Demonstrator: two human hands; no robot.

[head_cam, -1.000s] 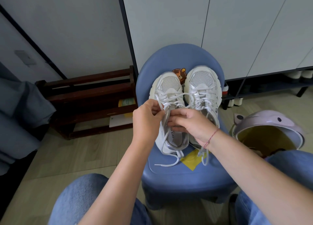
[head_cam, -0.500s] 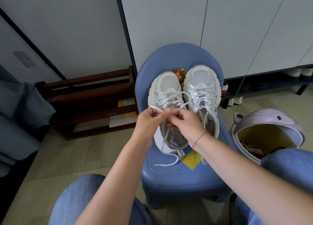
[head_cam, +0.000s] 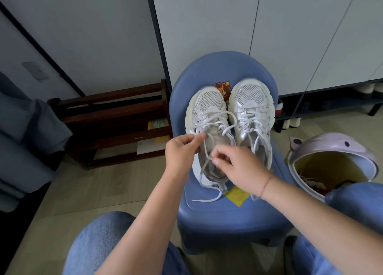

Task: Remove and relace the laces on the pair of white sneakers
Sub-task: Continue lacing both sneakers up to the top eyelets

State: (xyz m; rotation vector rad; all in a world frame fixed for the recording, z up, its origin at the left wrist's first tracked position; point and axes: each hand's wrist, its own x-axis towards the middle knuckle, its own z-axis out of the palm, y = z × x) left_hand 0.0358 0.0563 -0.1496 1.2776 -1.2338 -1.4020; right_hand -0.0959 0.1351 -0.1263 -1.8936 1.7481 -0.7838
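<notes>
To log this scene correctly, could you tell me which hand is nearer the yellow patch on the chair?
Right. The right hand is just beyond the patch; the left hand, pinching a lace, is farther off to the left.

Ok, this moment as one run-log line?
phase: lace work on loose sneaker | left hand: pinches lace | right hand: pinches lace lower down | other sneaker: laced, untouched | support: blue chair

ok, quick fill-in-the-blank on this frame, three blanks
1. The sneakers stand on a ___ chair.
2. The left hand and the right hand each pinch a white ___.
3. The patch on the seat by the heels is ___.
Missing: blue; lace; yellow.
</notes>
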